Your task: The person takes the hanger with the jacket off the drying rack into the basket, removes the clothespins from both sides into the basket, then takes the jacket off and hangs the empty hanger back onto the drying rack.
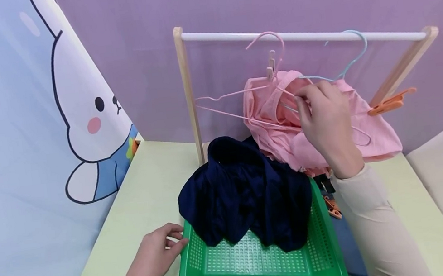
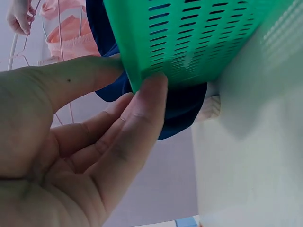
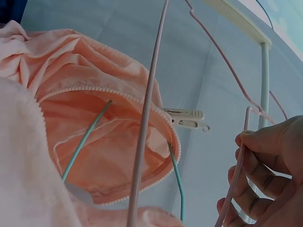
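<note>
My right hand (image 1: pixel 328 121) pinches the slanted wire of a pink hanger (image 3: pixel 146 113) between thumb and fingers. The pink hanger's hook crosses the rod; whether it bears on it I cannot tell. Behind it, a pink garment (image 1: pixel 373 134) hangs at a teal hanger (image 1: pixel 360 56), whose wire passes through the neck opening. A pale clothespin (image 3: pixel 187 118) is at the neckline, and an orange clothespin (image 1: pixel 390 104) grips the garment's right side. My left hand (image 1: pixel 153 259) pinches the left rim of a green basket (image 2: pixel 137 56). A dark navy garment (image 1: pixel 244 190) lies over the basket's far part.
A small rack with a white rod (image 1: pixel 218 36) and wooden posts (image 1: pixel 188 91) stands at the back of the pale table (image 1: pixel 130 203). Several orange clothespins (image 1: pixel 333 207) lie on something blue (image 1: pixel 351 250) right of the basket, partly under my right sleeve.
</note>
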Available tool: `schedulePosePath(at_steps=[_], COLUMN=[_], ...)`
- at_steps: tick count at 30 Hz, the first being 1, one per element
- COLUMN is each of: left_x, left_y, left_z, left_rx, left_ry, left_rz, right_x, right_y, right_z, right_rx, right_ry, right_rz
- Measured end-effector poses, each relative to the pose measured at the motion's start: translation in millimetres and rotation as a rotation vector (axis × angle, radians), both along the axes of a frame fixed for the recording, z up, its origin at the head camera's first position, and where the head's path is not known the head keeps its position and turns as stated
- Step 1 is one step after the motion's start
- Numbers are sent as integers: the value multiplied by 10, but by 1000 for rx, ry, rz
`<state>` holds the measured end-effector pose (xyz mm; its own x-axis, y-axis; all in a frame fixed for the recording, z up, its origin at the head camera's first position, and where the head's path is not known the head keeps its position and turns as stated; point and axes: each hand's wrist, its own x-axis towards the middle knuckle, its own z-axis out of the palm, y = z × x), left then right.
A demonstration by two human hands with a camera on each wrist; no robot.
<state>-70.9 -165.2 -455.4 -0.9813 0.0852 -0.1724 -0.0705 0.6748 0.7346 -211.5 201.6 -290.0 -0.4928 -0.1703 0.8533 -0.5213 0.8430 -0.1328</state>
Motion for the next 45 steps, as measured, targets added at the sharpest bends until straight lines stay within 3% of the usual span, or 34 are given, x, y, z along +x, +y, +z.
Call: schedulePosePath(at_steps=[5,21,36,45], left_x=[22,44,7,-80], left_y=[-45,-136,-172,-214], left_z=[-44,-174,-259,-323], left_rx=[93,339,389,444], left_ry=[-43,-113,-116,-130], left_rz=[26,4,-15,-14], right_x=[-64,-225,-338,-330], right_y=[-87,-354,-441,-433], right_z=[27,46,-89,-64], right_rx=[-22,-58,-30,0], right_ry=[30,-31,-10,-63], right_rz=[3,-24,22,-26])
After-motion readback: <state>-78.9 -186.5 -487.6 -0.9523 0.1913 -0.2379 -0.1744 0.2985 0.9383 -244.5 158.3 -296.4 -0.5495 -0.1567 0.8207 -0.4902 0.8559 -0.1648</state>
